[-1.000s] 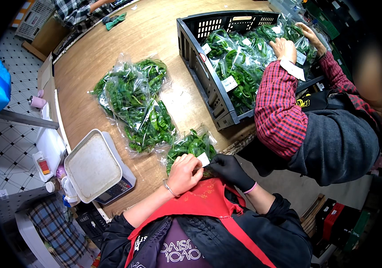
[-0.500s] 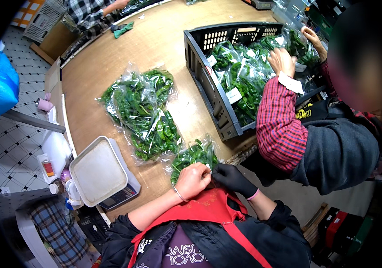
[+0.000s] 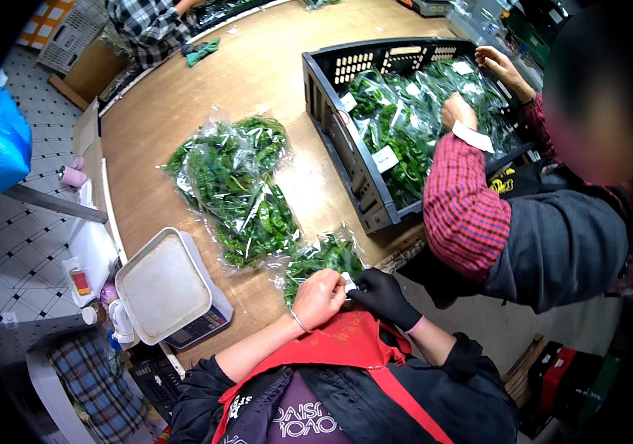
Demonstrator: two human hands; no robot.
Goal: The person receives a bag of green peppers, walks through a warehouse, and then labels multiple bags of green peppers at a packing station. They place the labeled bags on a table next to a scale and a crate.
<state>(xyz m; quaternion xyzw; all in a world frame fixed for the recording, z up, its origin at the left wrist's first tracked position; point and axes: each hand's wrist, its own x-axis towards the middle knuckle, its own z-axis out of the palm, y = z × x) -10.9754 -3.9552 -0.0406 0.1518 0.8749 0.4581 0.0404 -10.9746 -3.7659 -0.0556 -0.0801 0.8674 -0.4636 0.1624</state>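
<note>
Bag of greens (image 3: 320,259) lies lengthwise away from the person, both hands' fingers (image 3: 335,285) pinching its near end.

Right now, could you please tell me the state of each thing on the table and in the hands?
Left hand: bare, pinching the bag's edge.
Right hand: black-gloved, gripping the same edge.
Small bag of greens: filled, lying flat at the table edge.
Bags of greens: filled, piled together.
Black crate: loaded with bagged greens.
Scale: tray bare.
</note>
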